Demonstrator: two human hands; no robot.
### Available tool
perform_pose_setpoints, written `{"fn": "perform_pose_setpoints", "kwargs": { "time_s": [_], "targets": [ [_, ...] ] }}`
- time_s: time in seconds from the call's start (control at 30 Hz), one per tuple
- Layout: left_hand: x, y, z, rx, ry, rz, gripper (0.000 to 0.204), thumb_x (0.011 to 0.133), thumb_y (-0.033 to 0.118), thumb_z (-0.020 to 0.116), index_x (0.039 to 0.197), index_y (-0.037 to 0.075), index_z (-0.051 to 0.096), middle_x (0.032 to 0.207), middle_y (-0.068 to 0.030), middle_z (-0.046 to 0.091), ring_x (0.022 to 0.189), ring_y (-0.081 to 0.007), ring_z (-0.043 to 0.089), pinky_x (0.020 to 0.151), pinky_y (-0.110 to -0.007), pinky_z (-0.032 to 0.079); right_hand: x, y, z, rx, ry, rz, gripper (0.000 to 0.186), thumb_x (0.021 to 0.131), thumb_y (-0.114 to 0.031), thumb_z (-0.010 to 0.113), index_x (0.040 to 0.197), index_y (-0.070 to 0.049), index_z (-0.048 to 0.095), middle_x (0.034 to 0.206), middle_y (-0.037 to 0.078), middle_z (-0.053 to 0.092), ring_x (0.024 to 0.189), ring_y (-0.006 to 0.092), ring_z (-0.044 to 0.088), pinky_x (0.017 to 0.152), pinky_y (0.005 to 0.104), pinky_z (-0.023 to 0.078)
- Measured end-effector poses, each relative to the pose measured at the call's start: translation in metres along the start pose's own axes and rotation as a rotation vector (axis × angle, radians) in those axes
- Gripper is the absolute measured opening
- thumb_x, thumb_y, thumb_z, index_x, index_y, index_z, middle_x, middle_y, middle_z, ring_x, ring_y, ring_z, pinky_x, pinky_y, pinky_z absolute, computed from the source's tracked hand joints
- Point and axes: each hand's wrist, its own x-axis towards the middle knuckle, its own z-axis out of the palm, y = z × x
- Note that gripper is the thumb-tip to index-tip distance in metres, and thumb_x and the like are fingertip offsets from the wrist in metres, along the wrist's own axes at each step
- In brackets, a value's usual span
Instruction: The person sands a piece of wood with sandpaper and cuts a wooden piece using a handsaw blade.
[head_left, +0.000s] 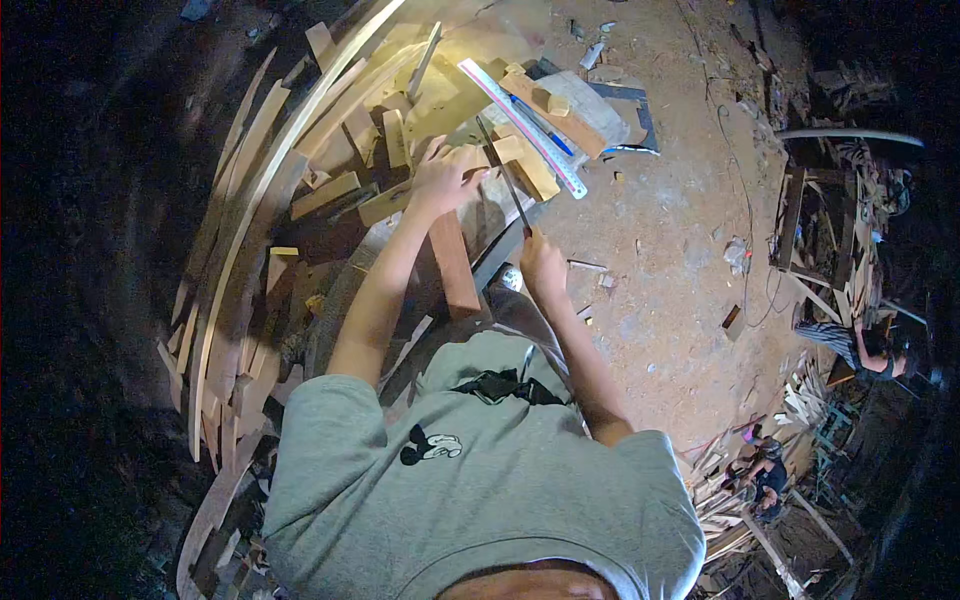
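My right hand (543, 265) is closed round the lower end of a long, thin, dark file-like tool (508, 180). The tool slants up and leftward, its far end beside a pale wood block (527, 167). To its left, my left hand (447, 178) is bent with its fingers drawn together over the work surface; what they hold or press is hidden. A reddish-brown wood block (454, 262) lies below that hand, towards my body. Beyond the tool, a white ruler (523, 128) lies at a slant, with a blue pen (541, 125) alongside.
Long wood strips (250, 225) curve along the left, with short offcuts (395, 138) beside them. A brown board (567, 118) lies past the pen. Dirt floor (670, 250) with scraps stretches right. Two other people (768, 478) are at the far right, near a wooden frame (790, 220).
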Motion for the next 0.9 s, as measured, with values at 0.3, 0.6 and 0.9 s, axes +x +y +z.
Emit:
{"fn": "perform_pose_setpoints", "kwargs": {
  "time_s": [0.3,0.6,0.9],
  "targets": [
    [0.001,0.003,0.004,-0.049,-0.017,-0.004,0.026,0.077,0.032,0.059,0.091,0.011,0.058,0.092,-0.0058,0.061,0.092,-0.0217,0.056,0.097,-0.038,0.029,0.043,-0.025,-0.005,-0.050,-0.028,-0.001,0.022,0.082,-0.017,0.042,0.101,-0.007,0.048,0.069,0.024,0.059,0.067,0.0400,0.059,0.060,0.0486,0.048],
    [-0.001,-0.001,-0.002,-0.046,-0.054,-0.059,0.024,0.076,0.031,0.060,0.090,0.011,0.060,0.091,-0.0047,0.062,0.090,-0.0214,0.057,0.097,-0.037,0.030,0.009,-0.018,-0.007,-0.037,-0.049,0.089,0.021,0.086,-0.023,0.040,0.094,-0.007,0.052,0.069,0.025,0.058,0.067,0.0426,0.058,0.058,0.0507,0.046],
    [-0.003,-0.009,0.000,-0.095,-0.002,-0.082,0.036,0.076,0.038,0.058,0.095,0.009,0.059,0.090,-0.0096,0.062,0.090,-0.0223,0.057,0.098,-0.034,0.029,-0.007,-0.016,-0.008,-0.017,-0.007,0.079,0.020,0.086,-0.021,0.039,0.092,-0.006,0.052,0.071,0.024,0.058,0.067,0.0421,0.057,0.058,0.0520,0.045]
  ]
}}
